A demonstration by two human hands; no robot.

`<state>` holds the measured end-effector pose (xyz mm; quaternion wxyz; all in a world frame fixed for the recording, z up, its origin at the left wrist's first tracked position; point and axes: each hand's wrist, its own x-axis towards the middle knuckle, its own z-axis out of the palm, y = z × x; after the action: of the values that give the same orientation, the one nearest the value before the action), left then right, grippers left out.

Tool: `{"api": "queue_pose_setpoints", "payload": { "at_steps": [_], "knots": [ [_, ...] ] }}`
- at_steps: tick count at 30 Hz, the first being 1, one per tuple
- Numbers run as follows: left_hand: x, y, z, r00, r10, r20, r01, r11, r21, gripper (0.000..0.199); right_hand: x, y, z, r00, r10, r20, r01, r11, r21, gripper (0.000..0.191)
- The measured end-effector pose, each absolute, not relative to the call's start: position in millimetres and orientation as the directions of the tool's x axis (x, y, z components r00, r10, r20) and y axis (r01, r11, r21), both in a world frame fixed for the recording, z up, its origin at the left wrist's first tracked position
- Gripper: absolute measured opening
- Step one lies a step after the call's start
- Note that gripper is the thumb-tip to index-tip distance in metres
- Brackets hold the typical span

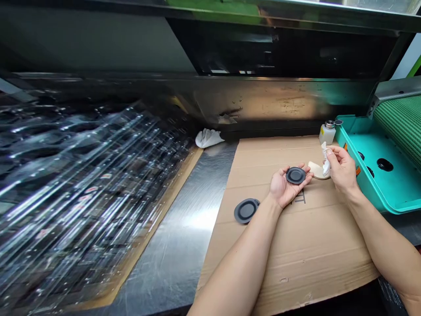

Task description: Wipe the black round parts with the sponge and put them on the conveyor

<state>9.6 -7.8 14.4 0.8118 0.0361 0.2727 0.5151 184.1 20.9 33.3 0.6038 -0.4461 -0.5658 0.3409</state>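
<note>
While palm-up just right of frame centre, the left hand, grip open and shallow, with a dark grey disc lying flat on the palm, unclasped. Right hand beside it, grip narrow, a white wipe pinched between thumb and fingers, just right of the disc, not touching it. Partly under that hand, a cream pad, curved at the edge, on the cardboard sheet. A second disc, same dark grey, flat on the cardboard left of centre, just beside the left wrist. So two discs in view: one up in hand near the wipe, one set down; whether either is already wiped, too small to tell. Behind the hands, at the cardboard's far edge, a dispenser bottle with a metal top, its contents hidden by white plastic. At the right edge, a teal tray, dark round holes in its floor, no discs visible inside. Beyond it, a green ribbed belt. Left of the cardboard, a steel bench, a crumpled white cloth at its far side, and a glare-streaked stack of clear plastic sheets across the left of the frame.
</note>
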Motion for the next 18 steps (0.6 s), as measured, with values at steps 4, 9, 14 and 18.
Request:
{"api": "queue_pose_setpoints", "payload": {
  "at_steps": [4,9,14,18],
  "knots": [
    [10,-8,15,0.347,0.857,-0.381,-0.808,0.48,0.342,0.041,193,21,41,0.19,0.919,0.344,0.123,0.326,-0.937,0.034],
    [12,-7,14,0.383,0.843,-0.377,-0.782,0.513,0.354,0.041,219,43,90,0.316,0.807,0.499,0.657,0.193,-0.729,0.032],
    [13,-6,14,0.397,0.841,-0.366,-0.786,0.518,0.337,0.043,218,106,137,0.131,0.899,0.419,0.952,0.004,-0.305,0.026],
    [12,-7,14,0.404,0.843,-0.354,-0.799,0.514,0.312,0.044,207,147,142,-0.003,0.971,0.24,0.994,0.03,-0.106,0.027]
  ]
}}
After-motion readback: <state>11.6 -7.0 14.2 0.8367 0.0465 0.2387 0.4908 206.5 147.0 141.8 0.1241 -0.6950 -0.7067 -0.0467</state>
